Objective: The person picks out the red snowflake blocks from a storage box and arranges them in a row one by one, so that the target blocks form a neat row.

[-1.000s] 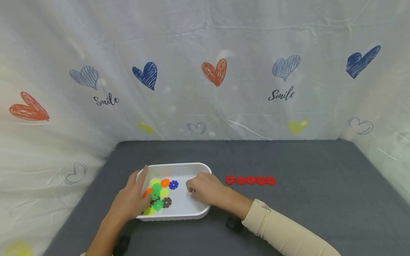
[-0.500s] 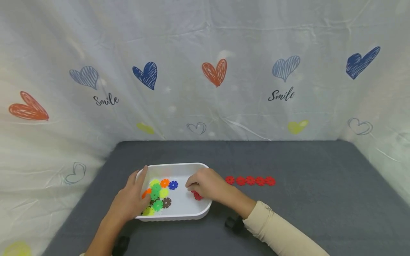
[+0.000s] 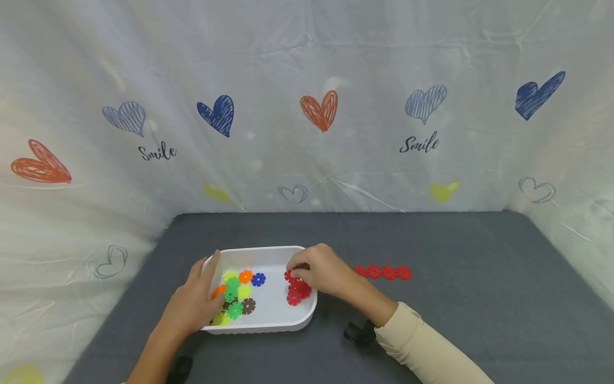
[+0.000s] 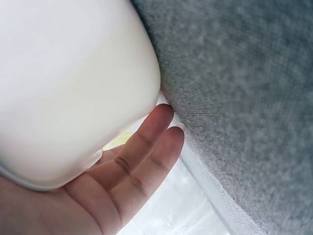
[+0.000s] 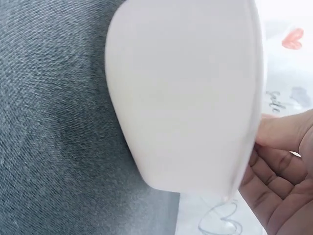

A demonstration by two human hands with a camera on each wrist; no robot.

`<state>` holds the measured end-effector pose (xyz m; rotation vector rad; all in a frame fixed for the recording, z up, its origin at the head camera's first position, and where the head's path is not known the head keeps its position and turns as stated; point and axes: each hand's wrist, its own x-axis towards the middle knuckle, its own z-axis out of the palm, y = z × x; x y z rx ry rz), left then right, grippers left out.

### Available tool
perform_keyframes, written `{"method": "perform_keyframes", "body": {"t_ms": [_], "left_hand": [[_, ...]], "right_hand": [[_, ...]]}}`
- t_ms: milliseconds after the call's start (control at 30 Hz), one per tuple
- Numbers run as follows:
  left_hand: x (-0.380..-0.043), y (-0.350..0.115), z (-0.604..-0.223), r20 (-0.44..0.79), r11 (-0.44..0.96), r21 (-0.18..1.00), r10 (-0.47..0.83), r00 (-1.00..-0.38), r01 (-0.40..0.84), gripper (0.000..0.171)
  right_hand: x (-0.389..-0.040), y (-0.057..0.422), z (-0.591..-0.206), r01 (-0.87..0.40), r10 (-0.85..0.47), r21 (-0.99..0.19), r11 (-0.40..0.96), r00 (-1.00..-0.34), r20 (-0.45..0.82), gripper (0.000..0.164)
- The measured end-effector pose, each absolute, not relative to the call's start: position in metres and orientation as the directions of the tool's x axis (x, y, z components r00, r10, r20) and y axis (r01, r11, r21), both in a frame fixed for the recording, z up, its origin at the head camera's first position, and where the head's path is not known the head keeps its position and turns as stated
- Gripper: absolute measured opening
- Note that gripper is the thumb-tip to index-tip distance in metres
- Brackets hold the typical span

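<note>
My left hand (image 3: 194, 298) grips the left end of a white plastic tray (image 3: 268, 327), its thumb inside and fingers along the outer wall. In the left wrist view, fingers (image 4: 146, 161) lie against the tray's outside. My right hand (image 3: 318, 269) is over the tray's right end, fingertips right at a cluster of red notched flower discs (image 3: 298, 292). Thumb and fingers are bent toward each other; I cannot tell whether a disc is between them. In the right wrist view the tray wall (image 5: 186, 98) hides the fingertips of the right hand (image 5: 283, 166).
Green discs (image 3: 232, 288), yellow ones (image 3: 244, 292), a blue disc (image 3: 258, 279), an orange disc (image 3: 245, 276) and a brown disc (image 3: 248, 305) lie in the tray's left half. On the grey cloth (image 3: 455, 298), a row of red discs (image 3: 388, 272) lies right of the tray. A white curtain (image 3: 268, 64) stands behind.
My right hand has moved up and to the right inside the tray, uncovering red discs that it hid before. It now covers the left end of the red row. My left hand stays put.
</note>
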<state>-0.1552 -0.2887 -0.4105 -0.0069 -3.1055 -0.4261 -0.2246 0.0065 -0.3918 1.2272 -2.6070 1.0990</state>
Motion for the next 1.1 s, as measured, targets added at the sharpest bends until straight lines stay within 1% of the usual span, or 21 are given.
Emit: {"method": "perform_keyframes", "body": {"t_ms": [200, 400, 667, 867, 1100], "left_hand": [[-0.154, -0.289, -0.411, 0.015, 0.963, 0.271, 0.003, -1.0, 0.007, 0.094], [-0.153, -0.289, -0.411, 0.013, 0.962, 0.273, 0.003, -1.0, 0.007, 0.094], [-0.154, -0.289, -0.411, 0.015, 0.963, 0.269, 0.004, -1.0, 0.008, 0.094], [-0.155, -0.289, -0.412, 0.013, 0.965, 0.263, 0.002, -1.0, 0.006, 0.095], [-0.155, -0.288, -0.412, 0.005, 0.964, 0.265, -0.008, -1.0, -0.006, 0.095]], "right_hand": [[-0.223, 0.013, -0.385, -0.666, -0.629, -0.623, 0.41, -0.701, 0.336, 0.013], [-0.223, 0.019, -0.386, -0.635, -0.598, -0.677, 0.373, -0.722, 0.348, 0.011], [-0.224, 0.032, -0.385, -0.527, -0.55, -0.777, 0.343, -0.783, 0.289, 0.011], [-0.223, 0.045, -0.385, -0.48, -0.52, -0.807, 0.344, -0.813, 0.262, 0.013], [-0.222, 0.063, -0.383, -0.422, -0.474, -0.835, 0.353, -0.85, 0.229, 0.012]]}}
